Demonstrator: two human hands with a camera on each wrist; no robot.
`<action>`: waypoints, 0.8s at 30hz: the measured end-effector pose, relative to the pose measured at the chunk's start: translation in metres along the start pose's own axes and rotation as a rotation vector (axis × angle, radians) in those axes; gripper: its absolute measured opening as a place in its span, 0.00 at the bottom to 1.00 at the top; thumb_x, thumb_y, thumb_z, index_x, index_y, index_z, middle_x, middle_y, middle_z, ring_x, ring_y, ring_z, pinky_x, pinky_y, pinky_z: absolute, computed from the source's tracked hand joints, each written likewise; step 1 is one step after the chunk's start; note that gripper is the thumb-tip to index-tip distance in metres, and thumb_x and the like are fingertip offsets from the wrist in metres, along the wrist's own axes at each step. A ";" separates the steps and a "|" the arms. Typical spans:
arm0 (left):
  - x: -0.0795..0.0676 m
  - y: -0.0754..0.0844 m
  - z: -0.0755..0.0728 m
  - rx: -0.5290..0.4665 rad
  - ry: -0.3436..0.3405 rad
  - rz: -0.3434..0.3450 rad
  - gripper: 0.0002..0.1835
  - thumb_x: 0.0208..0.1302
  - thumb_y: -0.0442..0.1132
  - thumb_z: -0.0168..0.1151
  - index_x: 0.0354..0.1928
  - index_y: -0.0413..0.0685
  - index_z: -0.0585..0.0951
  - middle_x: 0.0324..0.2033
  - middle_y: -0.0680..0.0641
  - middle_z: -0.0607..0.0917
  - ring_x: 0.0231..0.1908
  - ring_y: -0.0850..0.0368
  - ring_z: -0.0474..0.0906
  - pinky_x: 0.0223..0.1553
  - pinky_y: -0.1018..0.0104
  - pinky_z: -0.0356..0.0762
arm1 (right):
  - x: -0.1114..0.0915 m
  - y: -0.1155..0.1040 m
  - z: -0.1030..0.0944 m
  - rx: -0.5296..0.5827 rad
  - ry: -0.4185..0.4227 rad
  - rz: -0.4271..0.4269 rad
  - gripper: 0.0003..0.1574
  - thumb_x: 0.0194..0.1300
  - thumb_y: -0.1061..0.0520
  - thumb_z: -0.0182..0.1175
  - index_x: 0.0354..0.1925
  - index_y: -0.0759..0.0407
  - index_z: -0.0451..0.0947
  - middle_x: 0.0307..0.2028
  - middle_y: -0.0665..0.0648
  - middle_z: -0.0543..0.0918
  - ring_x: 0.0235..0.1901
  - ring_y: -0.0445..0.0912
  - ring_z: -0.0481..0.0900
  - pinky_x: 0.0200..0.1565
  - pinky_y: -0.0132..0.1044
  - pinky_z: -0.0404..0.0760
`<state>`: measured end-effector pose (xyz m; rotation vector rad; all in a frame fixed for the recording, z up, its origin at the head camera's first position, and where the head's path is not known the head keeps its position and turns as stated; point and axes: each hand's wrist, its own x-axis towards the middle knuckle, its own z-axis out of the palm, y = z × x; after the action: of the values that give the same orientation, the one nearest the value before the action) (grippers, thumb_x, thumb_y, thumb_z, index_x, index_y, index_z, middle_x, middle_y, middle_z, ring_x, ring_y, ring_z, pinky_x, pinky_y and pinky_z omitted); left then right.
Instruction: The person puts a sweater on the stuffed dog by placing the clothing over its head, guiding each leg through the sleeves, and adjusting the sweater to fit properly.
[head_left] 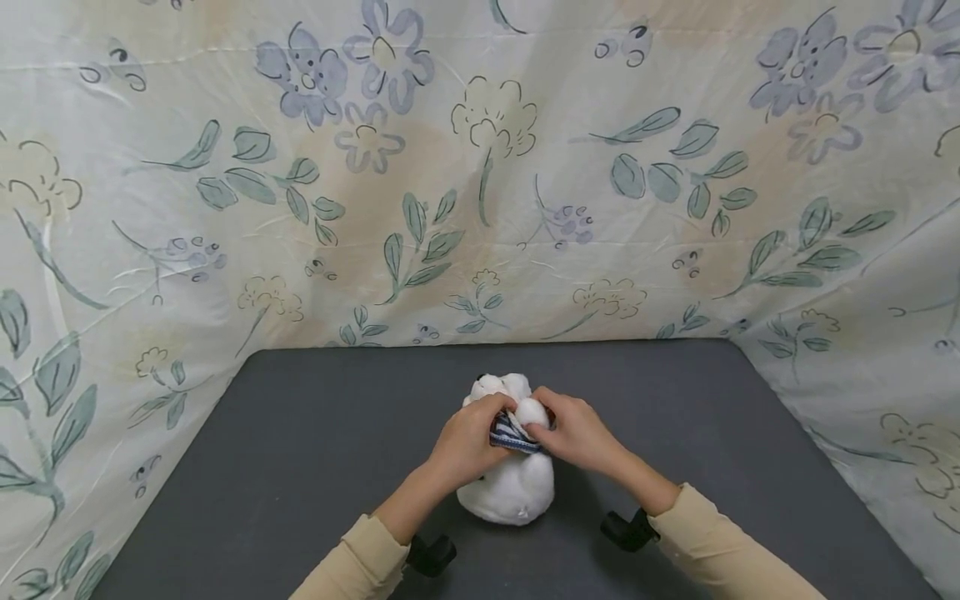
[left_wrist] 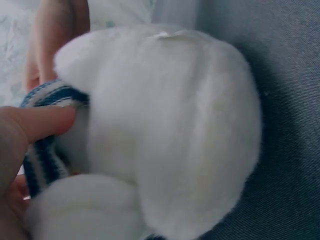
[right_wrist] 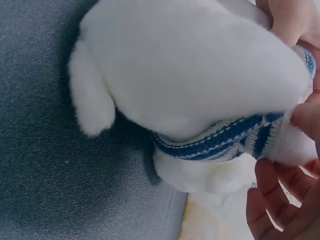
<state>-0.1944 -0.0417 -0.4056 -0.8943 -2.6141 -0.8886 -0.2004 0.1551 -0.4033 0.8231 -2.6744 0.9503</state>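
- A white plush toy (head_left: 510,496) is lying on the dark grey table (head_left: 300,475), at 6 o'clock from the middle of the head view.
- A blue-and-white striped knit garment (head_left: 513,436) is wrapping part of the toy, between the two hands.
- The left hand (head_left: 467,442), at 9 o'clock from the toy's middle, is pinching the garment, thumb and fingers nearly closed around the cloth.
- The right hand (head_left: 581,433), at 3 o'clock, is gripping the garment's edge, with thumb and fingers curling around a white rounded part of the toy.
- The table is spreading widely from the toy toward 9 and 3 o'clock; its far edge is running across 12 o'clock, near the toy's top end.
- The hands are covering part of the garment and the toy's sides; in the left wrist view the plush body is hiding most fingertips, and in the right wrist view the right hand is being cut off by the frame.
- Black wrist mounts (head_left: 432,556) are sitting under the wrists, at 7 and 4 o'clock.
- Beige sleeves (head_left: 360,557) are reaching in from 8 and 4 o'clock, running off the lower edge.
- A floral cloth (head_left: 420,321) is hanging beyond the table, from 9 through 12 to 3 o'clock.
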 end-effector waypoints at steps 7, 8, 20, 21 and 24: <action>0.004 0.006 -0.017 -0.049 -0.145 -0.109 0.41 0.48 0.54 0.70 0.64 0.51 0.65 0.49 0.51 0.80 0.46 0.56 0.76 0.48 0.53 0.70 | 0.003 -0.003 -0.005 -0.029 -0.010 -0.003 0.06 0.59 0.57 0.61 0.32 0.51 0.71 0.18 0.44 0.69 0.16 0.33 0.63 0.20 0.28 0.65; 0.005 0.007 -0.019 -0.069 -0.143 -0.137 0.40 0.49 0.56 0.68 0.63 0.50 0.67 0.49 0.50 0.80 0.46 0.54 0.76 0.47 0.53 0.70 | 0.003 -0.003 -0.005 -0.020 -0.019 0.005 0.06 0.60 0.57 0.60 0.32 0.51 0.71 0.18 0.44 0.69 0.16 0.34 0.63 0.20 0.28 0.65; 0.014 0.003 -0.006 -0.058 -0.133 -0.142 0.15 0.51 0.50 0.68 0.38 0.52 0.81 0.32 0.55 0.79 0.28 0.62 0.69 0.26 0.70 0.66 | 0.006 -0.004 -0.010 0.060 -0.101 0.143 0.06 0.63 0.49 0.57 0.35 0.49 0.72 0.21 0.45 0.72 0.19 0.37 0.68 0.22 0.30 0.67; 0.015 0.003 -0.005 -0.070 -0.133 -0.137 0.16 0.51 0.50 0.68 0.39 0.52 0.80 0.33 0.54 0.79 0.29 0.62 0.70 0.27 0.70 0.66 | 0.006 -0.005 -0.011 0.064 -0.104 0.145 0.06 0.63 0.49 0.57 0.36 0.49 0.73 0.22 0.44 0.73 0.19 0.37 0.68 0.23 0.30 0.68; 0.019 0.003 -0.002 -0.117 -0.133 -0.133 0.17 0.51 0.49 0.68 0.42 0.50 0.80 0.39 0.53 0.80 0.34 0.61 0.72 0.32 0.69 0.69 | 0.005 -0.006 -0.013 0.082 -0.112 0.157 0.06 0.63 0.50 0.57 0.38 0.48 0.74 0.24 0.44 0.75 0.22 0.39 0.71 0.24 0.31 0.70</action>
<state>-0.2069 -0.0317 -0.3952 -0.8434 -2.7872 -1.0603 -0.2016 0.1574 -0.3884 0.7101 -2.8479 1.0869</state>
